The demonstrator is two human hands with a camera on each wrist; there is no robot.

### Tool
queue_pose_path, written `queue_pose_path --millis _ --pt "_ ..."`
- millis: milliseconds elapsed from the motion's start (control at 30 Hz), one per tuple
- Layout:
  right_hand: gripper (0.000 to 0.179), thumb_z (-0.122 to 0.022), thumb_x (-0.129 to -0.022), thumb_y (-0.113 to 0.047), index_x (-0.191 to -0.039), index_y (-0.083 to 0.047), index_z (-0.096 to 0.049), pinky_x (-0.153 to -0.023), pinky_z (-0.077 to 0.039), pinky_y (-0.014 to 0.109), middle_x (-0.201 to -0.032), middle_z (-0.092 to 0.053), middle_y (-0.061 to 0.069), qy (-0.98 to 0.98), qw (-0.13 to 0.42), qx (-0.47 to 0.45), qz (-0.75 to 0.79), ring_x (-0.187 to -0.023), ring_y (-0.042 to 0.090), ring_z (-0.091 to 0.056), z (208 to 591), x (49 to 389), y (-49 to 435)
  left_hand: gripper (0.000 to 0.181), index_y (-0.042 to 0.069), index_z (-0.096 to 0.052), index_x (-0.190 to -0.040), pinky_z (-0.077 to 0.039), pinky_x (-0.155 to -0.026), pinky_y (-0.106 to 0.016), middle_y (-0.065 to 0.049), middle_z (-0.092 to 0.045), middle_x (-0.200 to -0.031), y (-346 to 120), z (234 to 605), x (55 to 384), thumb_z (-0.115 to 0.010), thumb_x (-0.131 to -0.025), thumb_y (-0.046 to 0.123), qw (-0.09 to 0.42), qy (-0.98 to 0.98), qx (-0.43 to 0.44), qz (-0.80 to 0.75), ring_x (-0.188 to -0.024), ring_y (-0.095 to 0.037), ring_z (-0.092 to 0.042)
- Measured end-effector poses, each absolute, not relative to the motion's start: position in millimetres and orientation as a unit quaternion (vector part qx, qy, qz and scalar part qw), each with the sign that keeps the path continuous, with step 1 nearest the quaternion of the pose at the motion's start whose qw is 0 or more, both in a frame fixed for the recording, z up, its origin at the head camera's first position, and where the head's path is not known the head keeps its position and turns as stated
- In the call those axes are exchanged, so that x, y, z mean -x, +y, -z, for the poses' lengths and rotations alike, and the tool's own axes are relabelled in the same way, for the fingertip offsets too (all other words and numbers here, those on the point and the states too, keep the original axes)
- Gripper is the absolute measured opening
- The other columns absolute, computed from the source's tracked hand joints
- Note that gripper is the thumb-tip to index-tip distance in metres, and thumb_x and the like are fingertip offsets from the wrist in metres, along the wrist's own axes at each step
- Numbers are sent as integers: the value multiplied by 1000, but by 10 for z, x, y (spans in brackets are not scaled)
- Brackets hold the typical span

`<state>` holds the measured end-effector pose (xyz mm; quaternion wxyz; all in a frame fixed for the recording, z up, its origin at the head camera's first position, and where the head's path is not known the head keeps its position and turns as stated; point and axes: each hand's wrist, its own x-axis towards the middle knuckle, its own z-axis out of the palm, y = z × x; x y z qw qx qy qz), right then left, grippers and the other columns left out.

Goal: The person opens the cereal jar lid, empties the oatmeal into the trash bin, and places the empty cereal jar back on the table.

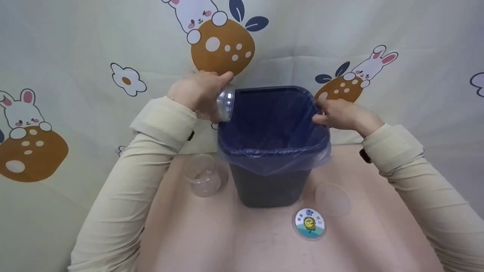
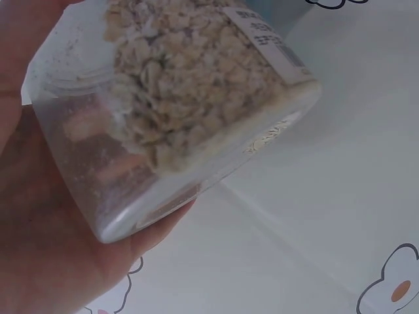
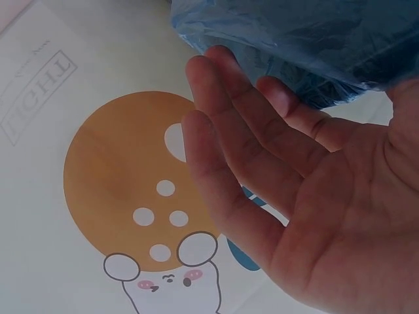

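Observation:
My left hand (image 1: 200, 90) grips a clear plastic jar (image 1: 227, 102), tipped on its side with its mouth end at the left rim of the trash can. Oat flakes (image 2: 190, 85) lie inside it in the left wrist view, beneath a printed label (image 2: 265, 42). The dark grey trash can (image 1: 270, 185) stands upright, lined with a blue plastic bag (image 1: 264, 160) folded over its rim. On the opposite side, my right hand (image 1: 342, 114) holds the rim, thumb inside and fingers outside; the right wrist view shows the other fingers (image 3: 242, 163) loosely bent beside the bag.
A clear open container (image 1: 204, 183) stands on the pinkish tabletop (image 1: 204, 238), left of the trash can. At the front right lie a round lid with a sunflower picture (image 1: 310, 223) and a clear disc (image 1: 332, 199). A patterned cloth (image 1: 287, 37) hangs close behind.

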<state>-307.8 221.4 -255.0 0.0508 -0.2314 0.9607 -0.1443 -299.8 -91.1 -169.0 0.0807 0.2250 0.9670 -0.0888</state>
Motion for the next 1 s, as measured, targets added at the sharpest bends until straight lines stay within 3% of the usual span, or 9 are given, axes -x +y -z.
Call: queue_pose_path --millis 367,1000 --pt "27 -50 -92 -22 -102 3 -46 -73 -44 48 -87 -56 15 960 51 231 148 -77 31 -54 2546 3071 2210 74 6 -36 -123 -45 -88 -50 -20 -57 -111 -913 1694 3029 -84 -69 23 72 962 -238 114 -105 -40 -53" --pt "34 -51 -92 -22 -110 6 -48 -77 -46 51 -93 -59 20 960 59 228 152 -81 33 -56 2533 3063 2210 79 8 -36 -127 -45 -89 -50 -19 -56 -114 -898 1684 3004 -86 -68 22 78 964 -233 103 -107 -39 -53"
